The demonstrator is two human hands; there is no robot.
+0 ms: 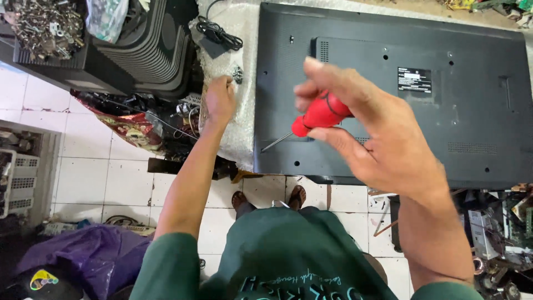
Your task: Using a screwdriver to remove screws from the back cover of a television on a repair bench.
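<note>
Head view, looking down. Right hand (366,128) raised above the panel (400,94), fingers clamped round the red handle of a screwdriver (319,115), thin shaft slanting down-left with its tip over the panel's lower left part; tip touching or hovering, hard to tell through motion blur. Panel a dark flat screen lying back-up, screw holes dotted across it, a white label near the upper middle. Left hand (220,100) stretched forward to the bubble wrap (222,66) just left of the panel, fingers curled together, knuckles up; possibly closed on something small, not visible from here. A few small metal bits (238,74) on the wrap just beside that hand. Black cable (218,32) coiled on the wrap farther up. Left of the wrap, a black ribbed casing (150,47) with a heap of metal scrap (44,28) on it. Below, white floor tiles (100,172), sandalled feet (269,198) near the panel's lower edge, a purple bag (83,255) at bottom left, circuit boards (499,222) and loose parts at bottom right. Green shirt (288,255) filling the lower middle.
</note>
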